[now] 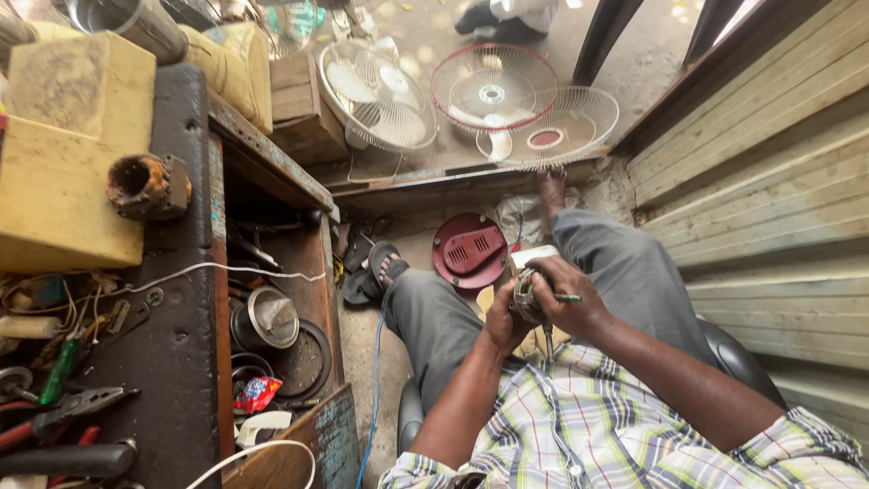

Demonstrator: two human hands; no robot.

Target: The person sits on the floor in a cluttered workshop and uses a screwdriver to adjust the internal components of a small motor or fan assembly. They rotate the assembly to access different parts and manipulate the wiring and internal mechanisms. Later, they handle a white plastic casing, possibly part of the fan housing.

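I sit with both hands raised over my lap. My left hand [503,319] cups a small round grey metal part [526,300] from below and the left. My right hand [566,294] grips a thin screwdriver [568,297] with a green handle, its tip against the metal part. Grey trousers [425,317] and a checked shirt [579,426] show below the hands. A dark shaft hangs down from the part, between the hands.
A red round fan housing [469,251] lies on the floor by my feet. Wire fan guards [493,91] lean at the doorway. A dark workbench [181,299] at left carries pliers [63,412], a rusty pipe piece [145,186] and wires. Corrugated wall [769,199] at right.
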